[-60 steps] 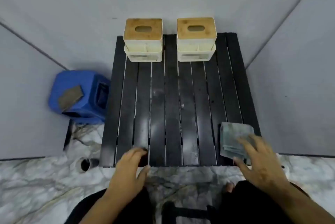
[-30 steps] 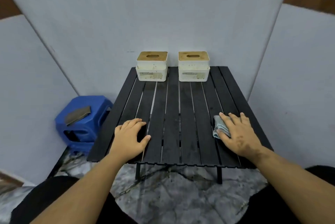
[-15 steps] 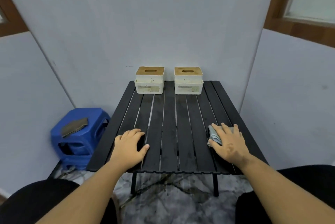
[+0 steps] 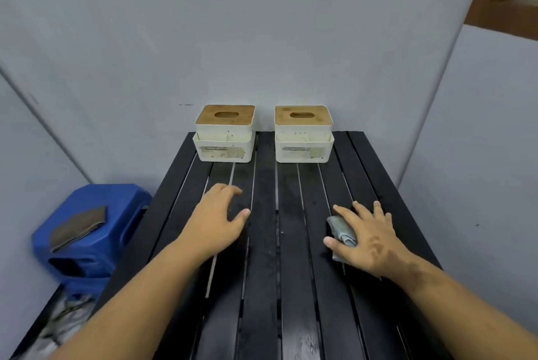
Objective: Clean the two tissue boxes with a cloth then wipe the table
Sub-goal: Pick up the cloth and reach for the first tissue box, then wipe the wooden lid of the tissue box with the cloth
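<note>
Two cream tissue boxes with wooden lids stand side by side at the far edge of the black slatted table (image 4: 263, 243): the left box (image 4: 224, 134) and the right box (image 4: 303, 134). Both have dark specks on their fronts. A folded grey cloth (image 4: 341, 231) lies on the right side of the table. My right hand (image 4: 368, 239) rests on it with fingers spread, and the cloth shows between thumb and forefinger. My left hand (image 4: 217, 220) is over the left slats with relaxed fingers and holds nothing.
A blue plastic stool (image 4: 87, 231) with a brown pad (image 4: 77, 227) on it stands left of the table. Grey panels close in the back and both sides. Marble floor shows at the lower left.
The view has dropped and moved closer to the table. My left hand has reached forward towards the left box. My right hand stays on the cloth, further up the table.
</note>
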`<state>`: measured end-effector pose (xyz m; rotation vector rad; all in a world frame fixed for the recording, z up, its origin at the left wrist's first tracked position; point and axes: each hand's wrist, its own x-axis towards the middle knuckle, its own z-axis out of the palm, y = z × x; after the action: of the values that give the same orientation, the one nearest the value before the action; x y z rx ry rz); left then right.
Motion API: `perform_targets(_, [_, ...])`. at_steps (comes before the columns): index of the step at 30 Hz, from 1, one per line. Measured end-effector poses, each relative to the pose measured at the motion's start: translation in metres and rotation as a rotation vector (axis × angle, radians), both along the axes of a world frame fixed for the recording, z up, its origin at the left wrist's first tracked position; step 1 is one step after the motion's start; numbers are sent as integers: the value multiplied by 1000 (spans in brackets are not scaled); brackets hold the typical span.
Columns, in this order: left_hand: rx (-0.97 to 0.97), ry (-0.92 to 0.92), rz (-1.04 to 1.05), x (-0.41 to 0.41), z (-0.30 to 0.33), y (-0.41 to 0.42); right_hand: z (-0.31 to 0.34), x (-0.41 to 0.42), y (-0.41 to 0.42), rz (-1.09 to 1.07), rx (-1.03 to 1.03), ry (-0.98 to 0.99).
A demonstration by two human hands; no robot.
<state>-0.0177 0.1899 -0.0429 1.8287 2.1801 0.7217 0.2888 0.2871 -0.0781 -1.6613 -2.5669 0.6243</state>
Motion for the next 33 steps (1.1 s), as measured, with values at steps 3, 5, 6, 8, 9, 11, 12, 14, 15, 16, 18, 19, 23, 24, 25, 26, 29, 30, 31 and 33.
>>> perform_targets(3, [1, -91, -40, 10, 11, 54, 10, 1, 23, 71, -53, -5])
perform_targets(5, [0, -121, -44, 15, 14, 87, 14, 9, 27, 118, -50, -50])
perform_targets(6, [-2, -124, -48, 17, 15, 102, 13, 14, 24, 146, -8, -85])
perform_targets(8, [-4, -117, -62, 19, 15, 128, 8, 20, 12, 177, 74, -72])
perform_targets(9, [-1, -111, -67, 19, 14, 139, 4, 21, 6, 150, 103, -8])
perform_targets(11, [12, -101, -63, 18, 12, 159, -4, 17, 2, 17, 151, 139])
perform_targets(12, [19, -103, -54, 17, 10, 166, -6, 13, 1, -44, 168, 171])
perform_targets(14, [31, -112, -32, 16, 5, 177, -8, 6, -1, -66, 228, 101])
perform_targets(15, [37, -119, -26, 16, 1, 180, -10, 5, -3, -40, 267, 54])
perform_targets(16, [37, -127, -26, 17, -2, 182, -12, 4, -6, -10, 297, 27])
perform_targets(18, [20, -134, -43, 18, -7, 182, -15, 6, -9, 34, 314, 5])
perform_targets(19, [13, -132, -51, 18, -10, 182, -16, 7, -9, 56, 318, 9])
perform_targets(23, [14, -146, -43, 18, -10, 184, -18, 5, 7, 94, 415, 125])
perform_targets(24, [18, -148, -45, 18, -9, 184, -17, 4, 16, 58, 416, 180])
perform_targets(25, [28, -151, -48, 18, -10, 186, -15, 2, 28, 11, 412, 250])
perform_targets(26, [33, -154, -49, 17, -10, 188, -11, 0, 41, -36, 420, 323])
perform_targets(29, [60, -155, -47, 15, -12, 197, 6, -15, 97, -111, 499, 424])
perform_targets(30, [66, -158, -44, 16, -11, 200, 11, -22, 119, -122, 521, 422])
perform_targets(31, [84, -166, -43, 15, -11, 204, 16, -30, 141, -139, 543, 409])
perform_targets(33, [118, -184, -41, 16, -8, 212, 24, -47, 179, -181, 592, 383])
